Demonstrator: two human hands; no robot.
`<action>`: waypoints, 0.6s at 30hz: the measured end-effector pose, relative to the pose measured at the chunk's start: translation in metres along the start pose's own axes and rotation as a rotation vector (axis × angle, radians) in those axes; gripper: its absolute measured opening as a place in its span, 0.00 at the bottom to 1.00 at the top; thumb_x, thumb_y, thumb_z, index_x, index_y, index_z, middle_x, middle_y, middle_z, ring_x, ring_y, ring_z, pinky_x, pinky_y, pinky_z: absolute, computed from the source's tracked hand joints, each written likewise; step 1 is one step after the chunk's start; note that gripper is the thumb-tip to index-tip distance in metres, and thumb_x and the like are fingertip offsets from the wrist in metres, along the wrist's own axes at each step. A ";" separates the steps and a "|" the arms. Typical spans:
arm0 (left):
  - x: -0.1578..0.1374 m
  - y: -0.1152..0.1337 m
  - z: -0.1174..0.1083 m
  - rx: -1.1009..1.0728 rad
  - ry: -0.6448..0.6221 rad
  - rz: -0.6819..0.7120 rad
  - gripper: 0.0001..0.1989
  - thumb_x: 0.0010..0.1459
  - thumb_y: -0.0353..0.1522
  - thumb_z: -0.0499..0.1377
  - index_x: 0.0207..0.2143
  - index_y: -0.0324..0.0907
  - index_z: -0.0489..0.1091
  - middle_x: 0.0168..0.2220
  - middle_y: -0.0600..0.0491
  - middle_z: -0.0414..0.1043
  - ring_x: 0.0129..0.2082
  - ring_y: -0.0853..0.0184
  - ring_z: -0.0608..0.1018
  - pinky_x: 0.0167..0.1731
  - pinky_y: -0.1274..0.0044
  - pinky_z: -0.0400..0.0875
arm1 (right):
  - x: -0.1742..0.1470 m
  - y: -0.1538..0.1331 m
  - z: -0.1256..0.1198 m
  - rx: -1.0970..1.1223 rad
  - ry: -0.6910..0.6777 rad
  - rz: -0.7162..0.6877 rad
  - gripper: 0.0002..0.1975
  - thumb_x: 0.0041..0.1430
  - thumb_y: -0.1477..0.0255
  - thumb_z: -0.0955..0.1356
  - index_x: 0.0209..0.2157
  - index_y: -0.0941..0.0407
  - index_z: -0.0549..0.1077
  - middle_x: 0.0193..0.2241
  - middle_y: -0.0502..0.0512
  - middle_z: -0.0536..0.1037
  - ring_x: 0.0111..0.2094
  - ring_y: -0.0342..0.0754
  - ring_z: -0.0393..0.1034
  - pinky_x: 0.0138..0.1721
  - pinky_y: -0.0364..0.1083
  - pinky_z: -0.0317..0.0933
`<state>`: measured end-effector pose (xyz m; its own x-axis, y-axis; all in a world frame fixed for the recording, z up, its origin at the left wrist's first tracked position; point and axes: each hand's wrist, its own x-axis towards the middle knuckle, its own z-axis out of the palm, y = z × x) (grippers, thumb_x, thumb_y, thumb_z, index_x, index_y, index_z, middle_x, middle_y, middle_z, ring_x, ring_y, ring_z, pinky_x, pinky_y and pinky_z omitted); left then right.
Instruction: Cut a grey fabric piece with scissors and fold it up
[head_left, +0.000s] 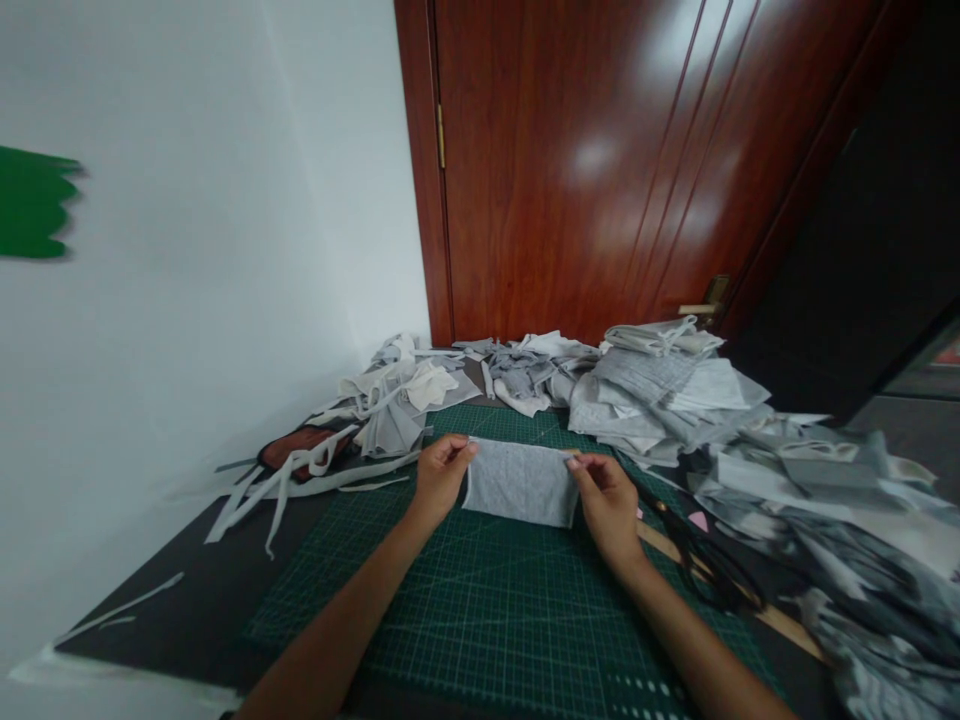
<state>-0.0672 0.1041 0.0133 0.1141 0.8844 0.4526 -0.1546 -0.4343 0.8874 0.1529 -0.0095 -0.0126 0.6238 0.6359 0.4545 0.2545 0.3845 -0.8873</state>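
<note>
A small rectangle of light grey fabric (520, 484) hangs between my two hands, stretched along its upper edge. At its upper left corner, my left hand (441, 472) pinches the cloth between thumb and fingers. My right hand (609, 500) grips the upper right corner the same way. Below and behind the fabric lies a green cutting mat (495, 610) with a printed grid. Black-handled scissors (701, 555) rest just right of my right hand, partly over a wooden ruler (787, 630).
Piles of grey and white fabric (667, 390) stand at the back and right. Offcuts and strips (300, 470) lie to the left, beside a dark pouch-like item (296, 448). A white wall (210, 250) borders the left side; a brown wooden door (570, 170) stands behind.
</note>
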 end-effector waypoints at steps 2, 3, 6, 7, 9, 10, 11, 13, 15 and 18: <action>0.000 0.002 -0.001 0.022 -0.011 0.008 0.08 0.48 0.36 0.68 0.25 0.41 0.75 0.26 0.54 0.74 0.29 0.68 0.75 0.33 0.76 0.68 | 0.001 0.000 0.000 0.016 0.024 -0.011 0.13 0.56 0.59 0.73 0.36 0.53 0.74 0.31 0.51 0.76 0.33 0.52 0.71 0.38 0.51 0.64; -0.001 0.003 -0.001 0.029 -0.015 0.009 0.07 0.48 0.36 0.68 0.26 0.41 0.76 0.26 0.54 0.74 0.29 0.68 0.75 0.32 0.77 0.68 | 0.001 0.000 0.000 0.023 0.041 -0.009 0.14 0.55 0.60 0.74 0.38 0.53 0.73 0.31 0.50 0.75 0.33 0.52 0.71 0.37 0.51 0.64; -0.002 0.006 0.001 0.003 -0.013 0.000 0.10 0.47 0.34 0.68 0.35 0.42 0.78 0.27 0.55 0.74 0.28 0.69 0.75 0.31 0.78 0.68 | 0.003 0.001 0.000 0.014 0.086 0.019 0.19 0.52 0.60 0.75 0.42 0.53 0.73 0.31 0.51 0.75 0.33 0.53 0.72 0.37 0.52 0.65; -0.002 0.007 0.001 -0.018 -0.007 -0.004 0.14 0.47 0.33 0.68 0.39 0.42 0.78 0.27 0.56 0.74 0.27 0.69 0.75 0.30 0.78 0.68 | 0.003 0.001 0.000 0.005 0.094 0.027 0.19 0.51 0.60 0.75 0.42 0.53 0.73 0.31 0.51 0.75 0.33 0.53 0.72 0.38 0.53 0.65; -0.002 0.008 0.002 -0.059 0.007 -0.019 0.21 0.45 0.33 0.69 0.45 0.42 0.78 0.27 0.57 0.74 0.27 0.70 0.75 0.30 0.79 0.69 | 0.004 0.000 -0.002 -0.004 0.100 0.037 0.20 0.49 0.60 0.76 0.41 0.54 0.74 0.31 0.52 0.76 0.33 0.54 0.72 0.38 0.54 0.66; -0.002 0.007 0.003 -0.071 0.011 -0.033 0.21 0.45 0.32 0.69 0.45 0.42 0.78 0.27 0.57 0.74 0.27 0.71 0.75 0.30 0.79 0.69 | 0.005 0.000 -0.002 -0.006 0.096 0.041 0.19 0.49 0.60 0.76 0.40 0.54 0.75 0.31 0.53 0.77 0.33 0.54 0.72 0.38 0.53 0.66; -0.001 0.007 0.002 -0.077 0.015 -0.049 0.20 0.44 0.32 0.70 0.43 0.41 0.79 0.27 0.56 0.75 0.27 0.70 0.75 0.31 0.79 0.69 | 0.006 0.000 -0.003 -0.007 0.090 0.048 0.19 0.49 0.59 0.76 0.39 0.55 0.75 0.31 0.53 0.77 0.33 0.54 0.72 0.37 0.53 0.66; -0.001 0.006 0.002 -0.071 0.018 -0.084 0.17 0.42 0.32 0.70 0.38 0.40 0.80 0.28 0.54 0.76 0.28 0.70 0.76 0.31 0.78 0.70 | 0.007 -0.001 -0.005 -0.008 0.080 0.060 0.19 0.48 0.59 0.76 0.38 0.55 0.76 0.31 0.54 0.78 0.32 0.54 0.72 0.35 0.52 0.66; 0.000 0.005 0.000 -0.054 0.016 -0.107 0.14 0.42 0.33 0.70 0.34 0.40 0.80 0.28 0.53 0.78 0.28 0.68 0.77 0.32 0.78 0.70 | 0.007 -0.002 -0.006 0.000 0.071 0.070 0.19 0.48 0.59 0.76 0.39 0.56 0.77 0.31 0.54 0.79 0.32 0.54 0.73 0.35 0.52 0.67; 0.002 0.007 -0.002 -0.048 0.013 -0.119 0.12 0.42 0.35 0.70 0.31 0.39 0.80 0.28 0.52 0.79 0.29 0.67 0.78 0.33 0.76 0.71 | 0.009 -0.003 -0.006 0.025 0.046 0.070 0.18 0.49 0.60 0.76 0.39 0.56 0.79 0.31 0.55 0.81 0.33 0.54 0.74 0.37 0.53 0.68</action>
<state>-0.0696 0.1032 0.0204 0.1215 0.9315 0.3428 -0.1879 -0.3175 0.9295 0.1620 -0.0093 -0.0067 0.6730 0.6302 0.3872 0.1916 0.3571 -0.9142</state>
